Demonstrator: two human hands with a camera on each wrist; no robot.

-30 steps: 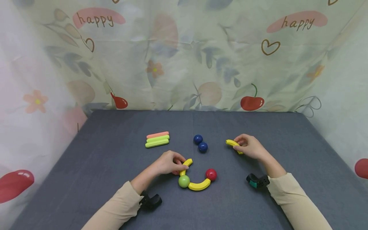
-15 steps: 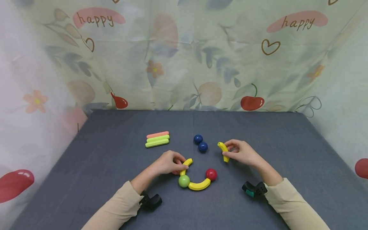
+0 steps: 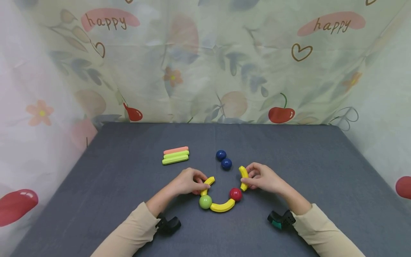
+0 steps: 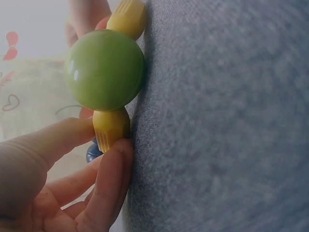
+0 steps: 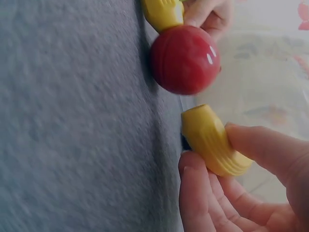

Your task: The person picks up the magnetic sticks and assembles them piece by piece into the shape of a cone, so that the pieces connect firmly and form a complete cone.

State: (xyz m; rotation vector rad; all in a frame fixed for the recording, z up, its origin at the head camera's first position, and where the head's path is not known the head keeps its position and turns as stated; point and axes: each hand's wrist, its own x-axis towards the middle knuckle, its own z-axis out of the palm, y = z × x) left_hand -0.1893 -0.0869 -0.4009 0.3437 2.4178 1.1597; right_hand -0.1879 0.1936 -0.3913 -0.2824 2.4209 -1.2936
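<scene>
My left hand (image 3: 189, 181) pinches a curved yellow stick (image 3: 210, 181) whose lower end meets a green ball (image 3: 205, 202). A second curved yellow stick (image 3: 222, 206) lies on the cloth, joining the green ball to a red ball (image 3: 236, 194). In my right hand (image 3: 264, 177), thumb and fingers pinch a third curved yellow stick (image 3: 243, 177). The right wrist view shows a small gap between that held stick's end (image 5: 197, 116) and the red ball (image 5: 185, 60). The left wrist view shows the green ball (image 4: 105, 70) against the left stick's end (image 4: 111, 128).
Two dark blue balls (image 3: 226, 164) sit touching behind the arc. To their left lie three straight sticks, one pink (image 3: 175, 150) and two yellow-green (image 3: 175, 159). A grey cloth (image 3: 128, 157) covers the table, and a printed curtain (image 3: 205, 71) hangs behind it.
My right hand has moved left and toward me with its yellow stick, turning it more upright in view, close to the red ball. The left hand holds still.
</scene>
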